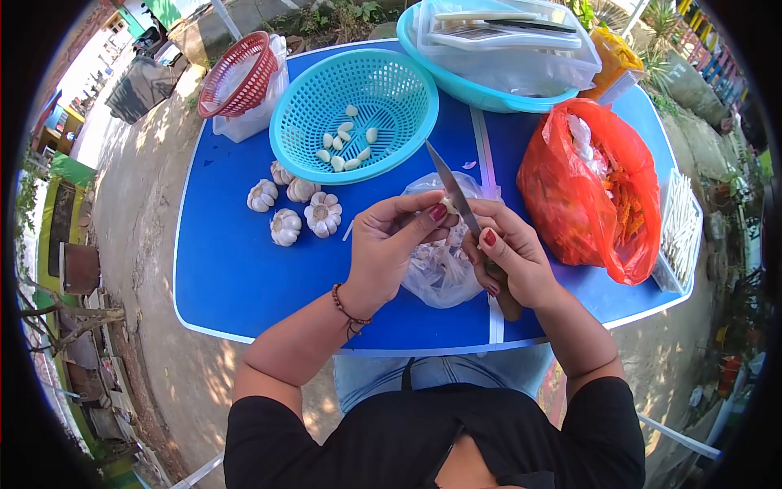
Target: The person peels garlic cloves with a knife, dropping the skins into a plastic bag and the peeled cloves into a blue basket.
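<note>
Between the thumb and fingers of my left hand (395,236) is a small garlic clove (449,206). My right hand (513,253) grips a knife (458,191) by its handle, the blade pointing up and left and lying against the clove. Below both hands is a clear plastic bag (444,281) with garlic peels in it, partly hidden by them. Several peeled cloves (345,147) lie in the turquoise basket (281,122) beyond my left hand. Several whole garlic bulbs (323,214) rest on the blue table (236,285), left of my left hand.
At the right, an open red plastic bag (562,212) stands beside a box of white sticks (680,224). A turquoise basin (489,102) holding plastic containers (505,41) is at the back. A red basket (244,90) sits in the far left corner.
</note>
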The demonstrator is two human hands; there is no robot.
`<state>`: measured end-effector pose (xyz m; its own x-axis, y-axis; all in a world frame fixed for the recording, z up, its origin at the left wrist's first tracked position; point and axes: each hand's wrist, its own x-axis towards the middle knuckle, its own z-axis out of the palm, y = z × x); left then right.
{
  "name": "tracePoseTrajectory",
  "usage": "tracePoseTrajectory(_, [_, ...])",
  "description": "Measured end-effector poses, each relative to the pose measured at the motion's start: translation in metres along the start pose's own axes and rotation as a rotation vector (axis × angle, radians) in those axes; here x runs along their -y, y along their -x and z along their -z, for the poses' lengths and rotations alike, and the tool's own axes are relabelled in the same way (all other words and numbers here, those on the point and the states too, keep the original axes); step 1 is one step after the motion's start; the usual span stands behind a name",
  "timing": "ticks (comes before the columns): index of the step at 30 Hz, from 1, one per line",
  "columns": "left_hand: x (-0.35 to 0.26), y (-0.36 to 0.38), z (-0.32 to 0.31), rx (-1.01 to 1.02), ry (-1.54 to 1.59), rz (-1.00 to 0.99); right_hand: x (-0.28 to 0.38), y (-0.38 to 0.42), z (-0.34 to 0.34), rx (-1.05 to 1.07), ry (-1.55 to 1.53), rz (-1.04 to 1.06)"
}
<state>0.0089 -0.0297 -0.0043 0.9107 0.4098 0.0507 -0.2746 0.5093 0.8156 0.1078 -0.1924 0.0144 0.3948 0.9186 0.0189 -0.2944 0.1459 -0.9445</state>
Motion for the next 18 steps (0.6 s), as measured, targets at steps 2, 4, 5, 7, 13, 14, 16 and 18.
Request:
tracePoseTrajectory(2, [0.0012, 0.0, 0.0017, -0.004, -0.001, 0.004, 0.0002, -0.0002, 0.001, 0.014, -0.034, -0.003])
tracePoseTrajectory(4, [0.0008, -0.0001, 0.0005, -0.014, -0.001, 0.0, -0.0001, 0.0002, 0.0, 0.006, -0.048, -0.003])
tracePoseTrajectory(5, [0.0006, -0.0001, -0.0005, -0.019, -0.001, -0.002, -0.0003, 0.0003, -0.0003, 0.001, -0.055, -0.004])
tracePoseTrajectory(7, [-0.0004, -0.0001, -0.0026, -0.035, 0.012, 0.004, -0.0009, -0.0004, 0.0, -0.002, -0.041, 0.007])
tracePoseTrajectory(13, [-0.0028, -0.0013, -0.0004, 0.014, 0.049, 0.021, 0.0002, 0.0001, -0.0025, -0.017, 0.012, 0.015])
tracePoseTrajectory(14, [-0.002, -0.0017, 0.0005, 0.018, 0.03, 0.019, 0.0003, 0.0002, -0.0029, -0.018, 0.022, 0.013])
tracePoseTrajectory(16, [-0.0021, -0.0018, 0.0005, 0.007, 0.041, 0.035, 0.0004, 0.0002, -0.0036, -0.015, 0.019, 0.008])
tracePoseTrajectory(18, [-0.0017, -0.002, 0.0007, -0.006, 0.064, 0.047, 0.0005, -0.0001, -0.0034, -0.018, 0.019, 0.009])
